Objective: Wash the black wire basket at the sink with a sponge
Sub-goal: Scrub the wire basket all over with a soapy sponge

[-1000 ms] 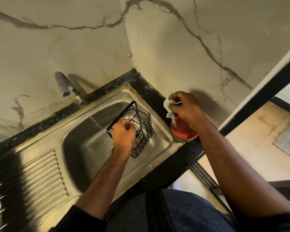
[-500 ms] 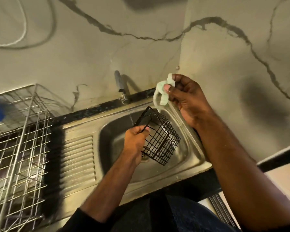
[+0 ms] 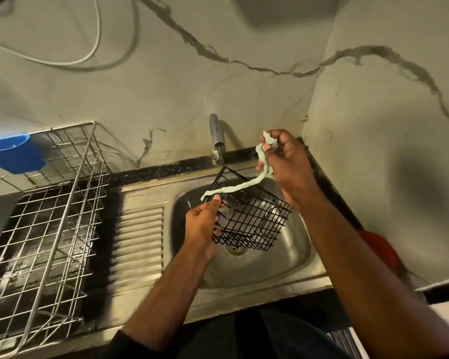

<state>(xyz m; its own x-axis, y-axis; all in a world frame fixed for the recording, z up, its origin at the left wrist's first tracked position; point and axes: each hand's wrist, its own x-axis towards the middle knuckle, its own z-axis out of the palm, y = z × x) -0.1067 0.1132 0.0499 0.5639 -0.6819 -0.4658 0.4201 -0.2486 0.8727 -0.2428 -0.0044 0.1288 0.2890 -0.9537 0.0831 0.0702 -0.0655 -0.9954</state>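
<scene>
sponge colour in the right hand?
Pale green sponge, a long strip hanging from the right hand; head view.

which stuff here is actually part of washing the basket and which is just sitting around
In use: black wire basket, held by the left hand; pale green sponge strip in the right hand; sink; tap.

Lying about: steel dish rack; blue cup; red item.

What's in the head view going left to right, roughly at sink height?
blue tub → wire dish rack → ribbed drainboard → left hand → black wire basket → right hand holding a pale green scrubbing strip → red bowl
</scene>
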